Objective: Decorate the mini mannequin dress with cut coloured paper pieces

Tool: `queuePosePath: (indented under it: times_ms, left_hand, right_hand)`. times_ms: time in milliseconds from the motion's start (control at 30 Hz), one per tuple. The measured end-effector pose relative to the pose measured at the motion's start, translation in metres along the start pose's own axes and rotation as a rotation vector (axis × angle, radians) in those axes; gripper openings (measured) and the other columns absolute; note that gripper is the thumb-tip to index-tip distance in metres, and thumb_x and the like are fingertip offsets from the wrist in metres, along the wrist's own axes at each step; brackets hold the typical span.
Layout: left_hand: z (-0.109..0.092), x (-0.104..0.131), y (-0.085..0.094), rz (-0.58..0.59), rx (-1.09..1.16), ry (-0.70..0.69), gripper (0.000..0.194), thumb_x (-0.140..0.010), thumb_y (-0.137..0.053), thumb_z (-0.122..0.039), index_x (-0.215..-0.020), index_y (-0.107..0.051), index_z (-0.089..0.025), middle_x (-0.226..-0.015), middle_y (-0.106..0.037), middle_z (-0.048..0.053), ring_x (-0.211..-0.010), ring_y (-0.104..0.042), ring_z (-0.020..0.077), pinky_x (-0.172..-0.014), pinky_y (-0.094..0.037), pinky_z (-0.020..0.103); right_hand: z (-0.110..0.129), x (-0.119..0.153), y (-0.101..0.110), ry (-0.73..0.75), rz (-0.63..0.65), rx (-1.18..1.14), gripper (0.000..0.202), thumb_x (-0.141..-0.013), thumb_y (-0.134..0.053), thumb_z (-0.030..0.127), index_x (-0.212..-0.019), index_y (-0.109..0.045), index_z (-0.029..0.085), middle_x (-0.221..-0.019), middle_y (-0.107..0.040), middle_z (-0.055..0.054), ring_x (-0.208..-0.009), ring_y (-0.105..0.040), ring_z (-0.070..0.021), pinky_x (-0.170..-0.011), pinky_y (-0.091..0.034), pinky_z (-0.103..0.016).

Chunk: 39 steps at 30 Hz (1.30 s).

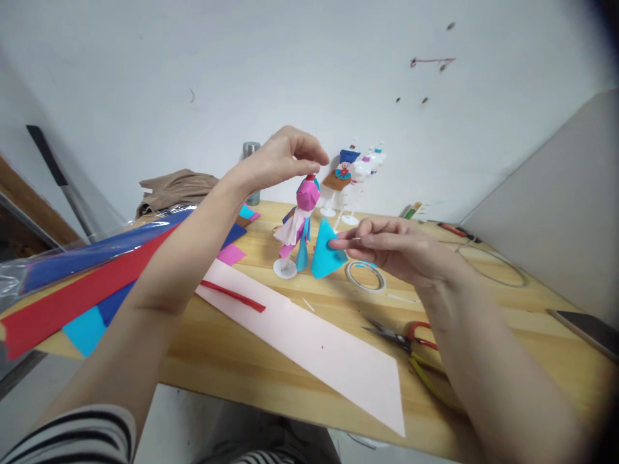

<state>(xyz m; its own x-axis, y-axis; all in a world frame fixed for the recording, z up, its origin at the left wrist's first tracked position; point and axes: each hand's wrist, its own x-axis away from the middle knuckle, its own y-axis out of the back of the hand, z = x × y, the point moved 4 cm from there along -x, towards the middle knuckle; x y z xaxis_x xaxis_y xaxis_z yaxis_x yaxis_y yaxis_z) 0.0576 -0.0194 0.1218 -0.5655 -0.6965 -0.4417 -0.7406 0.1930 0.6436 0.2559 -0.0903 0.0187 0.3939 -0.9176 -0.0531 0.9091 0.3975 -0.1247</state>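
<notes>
A small paper figure (308, 195) in magenta, pale pink and blue stands on a round white base. My left hand (294, 153) reaches over it, thumb and fingers closed at the red tip on its top. Just right of the figure is a turquoise paper triangle (327, 252). My right hand (394, 246) is closed at the triangle's right edge, with a tiny white bit showing between the fingers. Below lie a roll of tape (349, 276) and scissors (403, 340) with red and yellow handles, partly behind my right forearm.
A pale pink paper strip (333, 361) crosses the wooden table (232, 361), a narrow red strip (236, 296) on it. Red paper (87, 293) and blue sheets lie left, beside brown cloth (176, 187). Further decorated figures (360, 171) stand behind. A phone (587, 332) lies right.
</notes>
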Motion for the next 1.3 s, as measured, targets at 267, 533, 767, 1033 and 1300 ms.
queuePosePath:
  times_ms: [267, 533, 767, 1033, 1300]
  left_hand:
    - [0.005, -0.003, 0.003, -0.04, -0.097, 0.033, 0.018, -0.08, -0.069, -0.017, -0.096, -0.075, -0.014, -0.089, -0.076, 0.005, -0.096, -0.065, 0.022, -0.09, -0.05, 0.039]
    - [0.01, -0.01, 0.001, -0.108, -0.174, -0.062, 0.015, -0.077, -0.066, -0.007, -0.089, -0.076, -0.01, -0.082, -0.073, 0.005, -0.084, -0.067, 0.0195, -0.082, -0.051, 0.035]
    - [0.008, -0.008, 0.001, -0.138, -0.141, -0.104, 0.018, -0.072, -0.067, -0.002, -0.084, -0.077, -0.011, -0.075, -0.072, 0.003, -0.074, -0.066, 0.0165, -0.074, -0.051, 0.032]
    - [0.007, -0.004, -0.002, -0.157, -0.025, -0.087, 0.028, -0.076, -0.067, 0.001, -0.099, -0.076, -0.01, -0.071, -0.069, 0.0, -0.077, -0.067, 0.0164, -0.082, -0.053, 0.035]
    - [0.008, -0.004, -0.002, -0.169, -0.068, -0.12, 0.015, -0.077, -0.067, -0.001, -0.086, -0.076, -0.01, -0.073, -0.071, 0.002, -0.073, -0.066, 0.0157, -0.075, -0.05, 0.032]
  right_hand:
    - [-0.032, -0.019, -0.016, -0.058, -0.152, -0.405, 0.013, -0.072, -0.076, 0.008, -0.07, -0.068, 0.018, -0.08, -0.078, -0.006, -0.101, -0.076, -0.021, -0.104, -0.053, -0.022]
    - [-0.04, -0.015, -0.036, -0.032, -0.276, -0.564, 0.018, -0.076, -0.062, -0.002, -0.074, -0.063, 0.016, -0.072, -0.072, -0.005, -0.094, -0.078, -0.022, -0.092, -0.061, -0.024]
    - [-0.042, -0.014, -0.043, 0.016, -0.212, -0.577, 0.019, -0.074, -0.067, 0.0, -0.073, -0.063, 0.018, -0.076, -0.072, -0.005, -0.1, -0.076, -0.0223, -0.096, -0.06, -0.024]
    - [-0.047, -0.017, -0.044, 0.008, -0.148, -0.592, 0.019, -0.073, -0.068, 0.0, -0.071, -0.062, 0.018, -0.077, -0.073, -0.004, -0.093, -0.077, -0.0172, -0.092, -0.06, -0.018]
    - [-0.046, -0.016, -0.044, 0.08, -0.149, -0.56, 0.015, -0.073, -0.071, 0.004, -0.071, -0.062, 0.017, -0.075, -0.071, -0.004, -0.103, -0.076, -0.0207, -0.098, -0.057, -0.019]
